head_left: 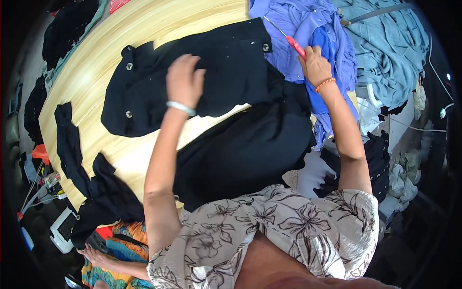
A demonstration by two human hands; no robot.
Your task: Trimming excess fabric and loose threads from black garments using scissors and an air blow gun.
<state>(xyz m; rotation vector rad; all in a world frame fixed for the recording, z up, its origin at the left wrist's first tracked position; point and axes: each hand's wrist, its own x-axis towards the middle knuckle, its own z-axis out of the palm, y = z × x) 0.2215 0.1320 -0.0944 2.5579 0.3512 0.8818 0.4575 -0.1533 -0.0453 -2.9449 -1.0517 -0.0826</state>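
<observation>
Cloth on tabletop, heaps around

Flat across the middle of the pale wood-grain desk: a wide black fabric panel, beneath the left fingers. On the near side of that panel, meeting it only toward the right: a large bunched black cloth. To the right of the panel: a crumpled purple-blue fabric pile, with a slim red-handled tool above it in the right fingers. Farther right, beside the pile: a heaped grey-teal cloth. Toward the desk's left edge: a narrow black fabric strip.
</observation>
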